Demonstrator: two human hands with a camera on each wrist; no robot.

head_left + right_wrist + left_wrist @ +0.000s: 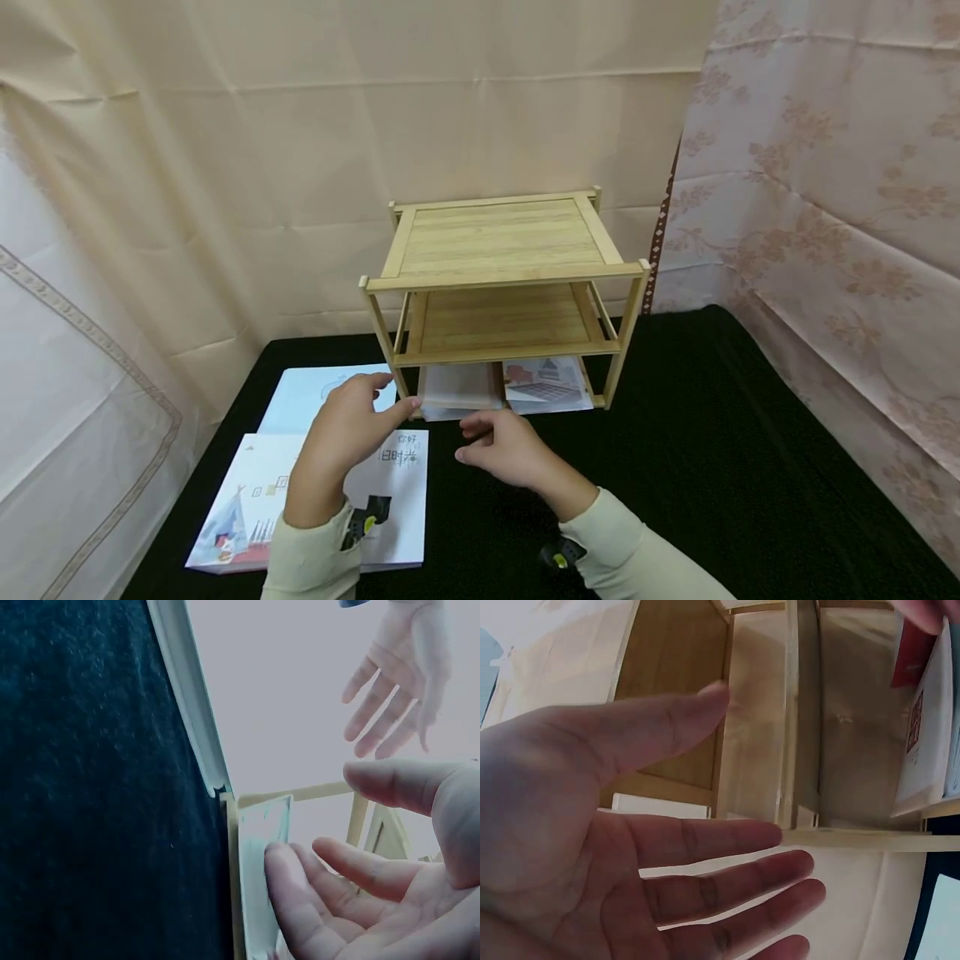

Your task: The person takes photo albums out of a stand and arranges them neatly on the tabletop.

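A light wooden shelf rack stands at the back of the black-covered table. On its lowest level lie two books side by side, a pale plain one and one with a laptop picture on its cover. My left hand hovers by the rack's left front leg, fingers straight and holding nothing; the left wrist view shows its palm. In front of the lowest level is my right hand, empty, with loosely bent fingers. Its fingertips are close to a book's edge; I cannot tell whether they touch.
Left of the rack lie a light blue book, a white book with a tent picture and another white book with writing, partly under my left arm. Beige curtain hangs behind, patterned cloth at right.
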